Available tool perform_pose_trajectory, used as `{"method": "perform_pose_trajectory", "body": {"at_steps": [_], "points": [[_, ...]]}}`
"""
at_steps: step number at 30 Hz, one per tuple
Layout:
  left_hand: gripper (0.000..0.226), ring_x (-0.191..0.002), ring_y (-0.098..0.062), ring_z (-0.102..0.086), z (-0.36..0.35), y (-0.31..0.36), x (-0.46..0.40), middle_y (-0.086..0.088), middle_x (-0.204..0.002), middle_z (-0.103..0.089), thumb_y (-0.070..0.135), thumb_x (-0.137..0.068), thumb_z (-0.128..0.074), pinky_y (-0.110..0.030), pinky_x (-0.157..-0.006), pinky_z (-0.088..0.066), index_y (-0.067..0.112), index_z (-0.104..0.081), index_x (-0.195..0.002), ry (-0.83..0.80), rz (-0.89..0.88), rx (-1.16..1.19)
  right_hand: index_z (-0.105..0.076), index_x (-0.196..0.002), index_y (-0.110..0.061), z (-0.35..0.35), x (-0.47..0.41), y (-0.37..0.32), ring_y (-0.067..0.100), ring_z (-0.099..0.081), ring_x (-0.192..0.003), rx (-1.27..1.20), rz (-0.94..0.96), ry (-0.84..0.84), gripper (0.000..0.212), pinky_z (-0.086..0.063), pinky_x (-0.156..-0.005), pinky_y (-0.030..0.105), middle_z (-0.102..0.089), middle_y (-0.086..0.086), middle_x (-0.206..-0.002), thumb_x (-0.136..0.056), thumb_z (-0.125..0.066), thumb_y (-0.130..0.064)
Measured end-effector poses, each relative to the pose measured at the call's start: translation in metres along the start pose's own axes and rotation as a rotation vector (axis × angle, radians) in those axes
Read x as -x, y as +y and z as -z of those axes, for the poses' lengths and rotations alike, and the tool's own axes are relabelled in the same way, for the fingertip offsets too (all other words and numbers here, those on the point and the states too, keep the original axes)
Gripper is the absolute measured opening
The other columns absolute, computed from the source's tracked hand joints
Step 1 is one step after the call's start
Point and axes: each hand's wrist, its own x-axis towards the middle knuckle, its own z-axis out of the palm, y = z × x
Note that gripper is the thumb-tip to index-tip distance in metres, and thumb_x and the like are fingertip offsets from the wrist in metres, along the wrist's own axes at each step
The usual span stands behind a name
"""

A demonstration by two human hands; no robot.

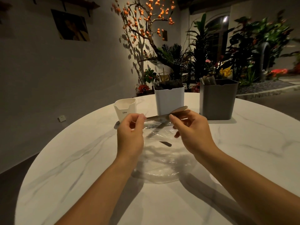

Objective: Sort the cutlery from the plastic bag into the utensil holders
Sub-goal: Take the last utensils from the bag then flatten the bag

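2 hands raised over marble table. Left hand pinches rim of clear plastic bag, which sags onto table centre. Right hand pinches wooden cutlery at bag mouth. 3 holders far: cream holder left, white holder middle, grey holder right.

"CRBW" printed on small cream utensil holder

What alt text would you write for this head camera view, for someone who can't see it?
Two bare hands hold a clear plastic bag open above a round white marble table: the left hand pinches its edge while the right hand draws out a wooden utensil. Behind stand a cream holder, a white holder and a grey holder.
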Motion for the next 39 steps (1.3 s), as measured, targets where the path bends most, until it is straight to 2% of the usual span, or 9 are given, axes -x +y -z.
{"method": "perform_pose_trajectory", "body": {"at_steps": [4,8,13,16,20,25,30,34,39], "points": [[0.014,-0.106,-0.01,-0.055,-0.004,0.008,-0.003,0.007,-0.115,-0.057,0.029,-0.106,-0.044,-0.004,-0.081,-0.043,0.03,-0.053,-0.096,-0.092,-0.279,-0.188,-0.063,-0.099,-0.029,-0.004,-0.012,-0.009,0.008,-0.067,-0.095,0.068,0.063,-0.027,0.009,-0.054,-0.082,0.019,-0.07,-0.011,-0.096,-0.098,-0.06,-0.02],[0.019,-0.113,-0.01,-0.056,-0.011,0.019,-0.011,0.012,-0.122,-0.058,0.031,-0.107,-0.039,-0.01,-0.092,-0.045,0.024,-0.055,-0.112,-0.099,-0.396,-0.23,-0.059,-0.104,-0.026,-0.008,-0.024,-0.025,0.004,-0.066,-0.094,0.066,0.081,-0.096,0.015,-0.054,-0.08,0.013,-0.067,-0.012,-0.098,-0.099,-0.057,-0.012],[0.023,-0.082,-0.003,-0.064,-0.01,0.051,-0.041,0.006,-0.085,-0.065,0.017,-0.109,-0.032,-0.015,-0.076,-0.051,0.016,-0.052,-0.098,-0.024,-0.384,-0.082,-0.051,-0.122,-0.024,0.002,-0.049,-0.047,0.012,-0.068,-0.098,0.118,0.148,-0.051,0.034,-0.059,-0.09,0.037,-0.065,-0.006,-0.104,-0.095,-0.063,-0.007],[0.023,-0.071,-0.006,-0.053,-0.016,0.068,-0.051,0.005,-0.08,-0.056,0.017,-0.109,-0.034,-0.025,-0.064,-0.046,0.017,-0.054,-0.097,-0.139,-0.341,-0.12,-0.044,-0.135,-0.026,0.008,-0.059,-0.058,0.008,-0.069,-0.092,0.14,0.211,-0.042,0.051,-0.059,-0.087,0.033,-0.066,-0.009,-0.098,-0.093,-0.065,-0.005],[0.025,-0.084,-0.009,-0.06,-0.029,0.08,-0.052,0.004,-0.088,-0.064,0.035,-0.105,-0.045,-0.024,-0.073,-0.046,0.021,-0.064,-0.099,-0.442,-0.236,-0.249,-0.032,-0.147,-0.033,0.016,-0.069,-0.068,0.003,-0.069,-0.086,0.205,0.269,-0.069,0.072,-0.059,-0.08,0.022,-0.067,-0.007,-0.098,-0.092,-0.067,-0.005],[0.016,-0.092,-0.011,-0.068,-0.044,0.085,-0.054,0.007,-0.092,-0.073,0.032,-0.099,-0.06,-0.033,-0.085,-0.055,0.025,-0.072,-0.107,-0.613,-0.191,-0.258,-0.042,-0.145,-0.032,0.035,-0.084,-0.077,-0.002,-0.065,-0.089,0.29,0.3,-0.092,0.06,-0.052,-0.07,0.007,-0.066,-0.008,-0.107,-0.095,-0.063,-0.006],[0.015,-0.093,-0.004,-0.069,-0.064,0.098,-0.057,0.011,-0.092,-0.076,0.027,-0.099,-0.059,-0.026,-0.092,-0.051,0.026,-0.074,-0.098,-0.678,-0.162,-0.166,-0.048,-0.142,-0.036,0.054,-0.1,-0.081,0.0,-0.064,-0.096,0.32,0.321,-0.091,0.057,-0.052,-0.071,0.009,-0.067,-0.011,-0.102,-0.094,-0.066,-0.01],[0.019,-0.08,0.008,-0.065,-0.087,0.106,-0.064,0.016,-0.086,-0.074,0.029,-0.1,-0.057,-0.02,-0.083,-0.046,0.021,-0.074,-0.105,-0.707,-0.174,-0.138,-0.045,-0.143,-0.037,0.073,-0.113,-0.09,0.003,-0.066,-0.09,0.308,0.336,-0.078,0.063,-0.057,-0.069,0.014,-0.061,-0.012,-0.104,-0.093,-0.064,-0.003],[0.028,-0.068,0.001,-0.058,-0.123,0.116,-0.074,0.015,-0.071,-0.067,0.037,-0.1,-0.054,-0.027,-0.076,-0.046,0.018,-0.074,-0.103,-0.767,-0.183,-0.168,-0.047,-0.141,-0.034,0.098,-0.129,-0.092,0.006,-0.066,-0.091,0.392,0.366,-0.087,0.068,-0.06,-0.073,0.02,-0.056,-0.013,-0.102,-0.089,-0.063,0.006]]}}
